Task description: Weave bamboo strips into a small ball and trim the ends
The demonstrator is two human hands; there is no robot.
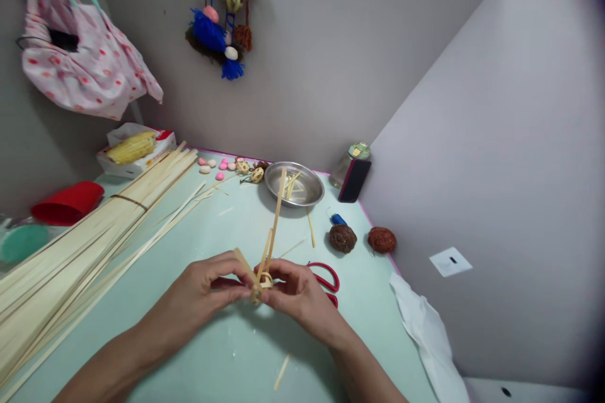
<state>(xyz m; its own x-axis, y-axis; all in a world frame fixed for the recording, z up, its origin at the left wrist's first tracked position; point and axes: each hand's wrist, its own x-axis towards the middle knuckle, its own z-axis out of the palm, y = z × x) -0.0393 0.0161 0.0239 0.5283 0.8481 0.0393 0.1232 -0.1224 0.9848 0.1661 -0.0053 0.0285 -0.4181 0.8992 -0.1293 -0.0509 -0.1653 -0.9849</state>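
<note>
Bowl (311, 189) holds strips (292, 185); jar (338, 172) and phone (355, 181) just right of it, strip bundle (106, 227) well left. In front of bowl: left hand (215, 283), right hand (297, 295), scissors (336, 277).

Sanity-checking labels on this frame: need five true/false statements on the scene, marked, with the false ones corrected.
1. The left hand and right hand both hold the small woven piece. True.
2. The red-handled scissors are in the right hand. False: they lie on the table beside it, partly hidden.
3. The metal bowl has pale strips in it. True.
4. The phone lies flat. False: it stands tilted by the glass jar.
5. The tied bundle is right of both hands. False: it is left of them.
</note>
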